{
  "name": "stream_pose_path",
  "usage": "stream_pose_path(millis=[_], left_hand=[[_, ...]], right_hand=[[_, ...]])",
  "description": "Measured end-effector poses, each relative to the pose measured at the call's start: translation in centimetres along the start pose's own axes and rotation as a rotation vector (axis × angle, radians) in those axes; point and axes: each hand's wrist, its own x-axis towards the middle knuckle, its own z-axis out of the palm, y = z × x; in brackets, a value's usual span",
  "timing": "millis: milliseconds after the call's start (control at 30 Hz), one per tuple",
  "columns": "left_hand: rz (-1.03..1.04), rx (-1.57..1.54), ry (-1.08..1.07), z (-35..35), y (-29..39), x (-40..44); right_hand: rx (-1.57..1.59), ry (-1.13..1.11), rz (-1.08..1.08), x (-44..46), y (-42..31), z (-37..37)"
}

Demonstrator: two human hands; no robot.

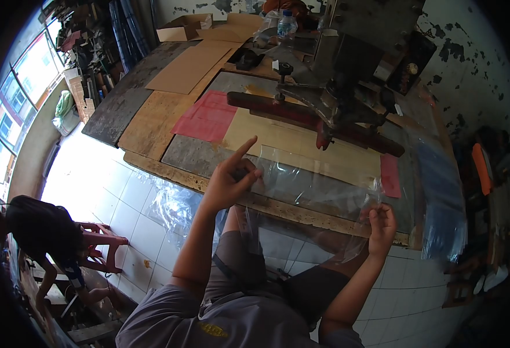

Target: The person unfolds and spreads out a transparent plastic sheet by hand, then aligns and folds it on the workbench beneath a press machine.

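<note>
A clear plastic sheet (301,184) stretches between my two hands over the table's front edge. My left hand (232,177) has its index finger pointing out, with thumb and other fingers curled in at the sheet's left end. Pinched at the sheet's right end are the fingers of my right hand (381,223). Behind the sheet, a long cream sheet (301,148) lies on the grey work surface, with a pink sheet (206,116) at its left and a smaller pink piece (390,176) at its right. A dark red press bar (290,116) stands above the cream sheet.
Stacked clear plastic (443,197) hangs over the table's right side. Cardboard (188,66) and a bottle (287,24) are at the back. Crumpled plastic (177,203) lies on the floor. Another person (43,232) bends near a red stool (107,243) at lower left.
</note>
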Motion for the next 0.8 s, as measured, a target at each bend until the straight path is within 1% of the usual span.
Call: stream_pose_path(millis=[100,200,300,500,600,700,800], left_hand=[[0.1,0.062,-0.032,-0.2,-1.1,0.3],[0.069,0.017,0.004,-0.1,-0.6,0.2],[0.093,0.048,-0.029,-0.1,-1.1,0.2],[0.039,0.061,-0.048,-0.3,-0.7,0.2],[0.004,-0.068,0.021,0.1,-1.0,-0.1],[0.018,-0.1,0.019,0.1,-0.8,-0.1],[0.079,0.055,-0.024,-0.1,-1.6,0.2]], right_hand=[[-0.01,-0.015,0.011,0.0,-0.2,0.0],[-0.001,-0.006,0.024,-0.1,-0.1,-0.1],[0.001,0.001,0.018,-0.1,0.1,-0.1],[0.002,-0.011,0.012,-0.1,-0.2,0.1],[0.014,-0.003,0.016,-0.1,-0.2,0.2],[-0.009,-0.007,0.016,-0.1,-0.1,0.0],[-0.001,0.004,0.007,0.0,0.0,0.2]])
